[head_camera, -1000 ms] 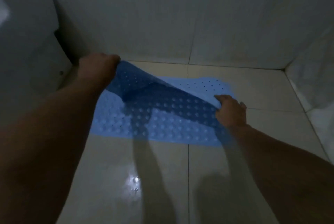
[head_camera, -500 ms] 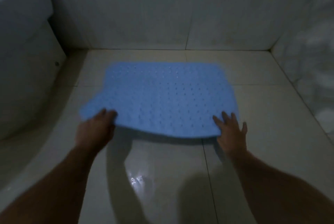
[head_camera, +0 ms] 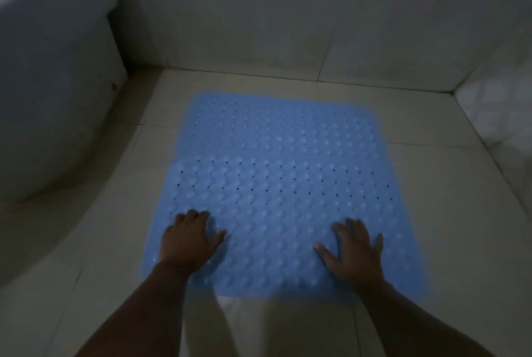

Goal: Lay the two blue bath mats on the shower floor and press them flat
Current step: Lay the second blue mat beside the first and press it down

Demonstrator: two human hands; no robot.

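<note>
Taking the blue bath mat [head_camera: 276, 184] as the marker, a pale curved fixture [head_camera: 51, 97] bulges to its left and tiled wall [head_camera: 259, 11] rises beyond its far edge. The left hand [head_camera: 188, 241] rests on the mat's near-left part, fingers [head_camera: 193, 215] spread and flat; the right hand [head_camera: 355, 253] does likewise near-right, pinching nothing. This looks like the pressing step on a mat already laid on the shower floor [head_camera: 431, 184]. Next, I'd judge, the palms should work outward to its far corners. Count: two hands, and one mat plainly; a faint seam across its middle may mark a second, though I cannot tell.
</note>
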